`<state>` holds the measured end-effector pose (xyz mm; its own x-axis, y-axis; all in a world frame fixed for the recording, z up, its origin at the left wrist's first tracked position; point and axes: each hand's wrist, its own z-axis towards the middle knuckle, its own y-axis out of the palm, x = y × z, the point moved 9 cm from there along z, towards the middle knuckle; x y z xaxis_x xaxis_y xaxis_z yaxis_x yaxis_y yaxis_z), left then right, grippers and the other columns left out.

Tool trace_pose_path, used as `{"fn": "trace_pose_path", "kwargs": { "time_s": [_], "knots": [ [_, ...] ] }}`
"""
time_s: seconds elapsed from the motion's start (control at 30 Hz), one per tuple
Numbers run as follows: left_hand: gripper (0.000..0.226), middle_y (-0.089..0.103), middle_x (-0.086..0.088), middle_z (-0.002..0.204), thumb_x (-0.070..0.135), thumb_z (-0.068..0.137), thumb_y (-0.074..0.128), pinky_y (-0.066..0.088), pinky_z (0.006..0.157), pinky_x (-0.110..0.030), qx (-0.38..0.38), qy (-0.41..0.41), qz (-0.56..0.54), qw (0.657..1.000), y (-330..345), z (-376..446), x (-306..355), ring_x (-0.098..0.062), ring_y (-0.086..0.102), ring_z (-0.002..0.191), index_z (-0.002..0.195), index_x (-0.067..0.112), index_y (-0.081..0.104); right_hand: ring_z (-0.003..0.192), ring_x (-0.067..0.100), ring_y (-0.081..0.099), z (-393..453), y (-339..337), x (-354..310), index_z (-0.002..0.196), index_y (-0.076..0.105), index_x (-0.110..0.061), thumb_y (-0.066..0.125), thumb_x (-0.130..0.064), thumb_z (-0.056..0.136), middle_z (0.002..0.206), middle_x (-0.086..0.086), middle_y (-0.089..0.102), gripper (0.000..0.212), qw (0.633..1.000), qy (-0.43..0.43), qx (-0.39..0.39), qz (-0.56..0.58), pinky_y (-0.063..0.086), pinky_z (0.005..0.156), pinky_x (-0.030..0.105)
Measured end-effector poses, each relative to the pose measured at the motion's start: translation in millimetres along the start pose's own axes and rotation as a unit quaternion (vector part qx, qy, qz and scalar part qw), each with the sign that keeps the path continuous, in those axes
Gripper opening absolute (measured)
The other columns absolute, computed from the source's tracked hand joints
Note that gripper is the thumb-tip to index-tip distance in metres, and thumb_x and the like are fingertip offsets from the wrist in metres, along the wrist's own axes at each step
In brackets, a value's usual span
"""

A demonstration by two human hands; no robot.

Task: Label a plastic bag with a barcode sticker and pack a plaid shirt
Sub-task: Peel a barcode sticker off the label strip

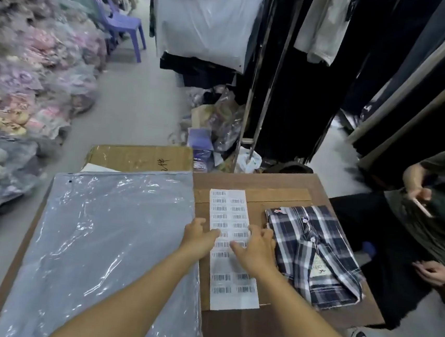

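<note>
Both hands on long white barcode sticker sheet atop brown surface. Left hand flat, pinning sheet; right hand fingers curled, apparently picking label edge, nothing lifted. Peel slowly, keep sheet pinned. Clear plastic bag stack left; folded navy-white plaid shirt right.

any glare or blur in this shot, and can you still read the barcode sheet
Head view: white glare streaks run across the plastic bag; the piled bags at the left edge are smeared and the frame edges bend with the wide-angle lens; the barcode sheet is sharp enough to see bars, not digits.
</note>
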<state>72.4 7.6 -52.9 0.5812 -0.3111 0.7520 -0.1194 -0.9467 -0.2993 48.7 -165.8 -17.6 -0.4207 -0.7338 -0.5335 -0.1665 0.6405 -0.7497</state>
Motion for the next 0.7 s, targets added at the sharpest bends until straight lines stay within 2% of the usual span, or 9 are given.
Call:
{"fn": "trace_pose_path", "kwargs": {
  "time_s": [0.1,0.2,0.27,0.3,0.33,0.4,0.43,0.57,0.7],
  "knots": [
    [0.047,0.052,-0.010,0.138,0.020,0.090,0.061,0.049,0.097,-0.035,-0.011,-0.043,-0.064,0.997,2,3,-3,-0.023,0.057,0.116,0.135,0.012,0.046,0.132,0.027,0.034,3,0,4,0.135,0.044,-0.016,0.073,-0.030,0.087,0.139,0.009,0.030,0.058,0.999,0.030,-0.003,0.037,0.040,0.110,0.040],
    [0.021,0.060,-0.011,0.123,0.012,0.092,0.057,0.048,0.077,-0.031,-0.038,-0.075,-0.113,0.990,10,0,-4,-0.019,0.061,0.098,0.113,0.012,0.053,0.128,0.027,0.041,6,5,9,0.132,0.046,-0.016,0.077,-0.025,0.085,0.141,0.008,0.029,0.057,0.997,0.052,-0.012,0.055,0.045,0.105,0.038],
    [0.007,0.061,-0.008,0.114,0.009,0.093,0.055,0.047,0.071,-0.029,-0.025,-0.074,-0.117,0.990,9,-3,-1,-0.016,0.061,0.090,0.095,0.015,0.053,0.124,0.024,0.043,7,4,9,0.130,0.047,-0.017,0.078,-0.024,0.084,0.141,0.008,0.029,0.056,0.997,0.057,-0.006,0.058,0.046,0.101,0.035],
    [0.011,0.060,-0.008,0.113,0.007,0.093,0.055,0.047,0.072,-0.029,-0.019,-0.078,-0.124,0.989,9,-1,-2,-0.016,0.060,0.089,0.091,0.018,0.052,0.119,0.022,0.043,9,5,10,0.130,0.047,-0.017,0.078,-0.024,0.084,0.141,0.007,0.030,0.056,0.997,0.058,-0.006,0.059,0.045,0.098,0.033],
    [0.012,0.059,-0.008,0.116,0.006,0.092,0.056,0.048,0.078,-0.031,-0.024,-0.077,-0.127,0.989,11,-1,0,-0.018,0.060,0.094,0.100,0.015,0.054,0.113,0.019,0.041,9,6,10,0.130,0.047,-0.017,0.078,-0.024,0.084,0.141,0.007,0.030,0.056,0.997,0.057,-0.009,0.060,0.043,0.095,0.030],
    [0.046,0.056,-0.008,0.127,0.004,0.090,0.058,0.048,0.096,-0.038,-0.033,-0.080,-0.127,0.988,15,-1,1,-0.024,0.058,0.113,0.134,0.007,0.044,0.106,0.016,0.036,10,7,10,0.130,0.047,-0.017,0.077,-0.026,0.085,0.140,0.007,0.030,0.055,0.997,0.052,-0.011,0.057,0.039,0.089,0.028],
    [0.054,0.058,-0.008,0.129,0.003,0.089,0.059,0.049,0.100,-0.041,-0.033,-0.084,-0.123,0.988,16,1,0,-0.027,0.059,0.117,0.139,0.005,0.040,0.105,0.015,0.035,11,8,11,0.130,0.047,-0.017,0.077,-0.027,0.085,0.140,0.007,0.030,0.055,0.997,0.049,-0.011,0.055,0.038,0.087,0.027],
    [0.028,0.073,-0.011,0.115,-0.004,0.083,0.065,0.056,0.093,-0.044,-0.031,-0.055,-0.060,0.996,18,4,3,-0.028,0.070,0.101,0.110,0.004,0.068,0.105,0.019,0.052,12,8,15,0.129,0.047,-0.018,0.073,-0.029,0.087,0.138,0.007,0.031,0.050,0.996,0.045,-0.018,0.074,0.043,0.083,0.027],
    [0.026,0.074,-0.005,0.111,-0.003,0.085,0.063,0.057,0.090,-0.039,-0.031,-0.005,-0.020,0.999,20,-2,18,-0.022,0.070,0.098,0.099,0.017,0.073,0.109,0.020,0.056,17,2,20,0.124,0.050,-0.020,0.073,-0.033,0.086,0.132,0.005,0.039,0.046,0.994,0.042,-0.026,0.098,0.049,0.088,0.031]
  ]
}}
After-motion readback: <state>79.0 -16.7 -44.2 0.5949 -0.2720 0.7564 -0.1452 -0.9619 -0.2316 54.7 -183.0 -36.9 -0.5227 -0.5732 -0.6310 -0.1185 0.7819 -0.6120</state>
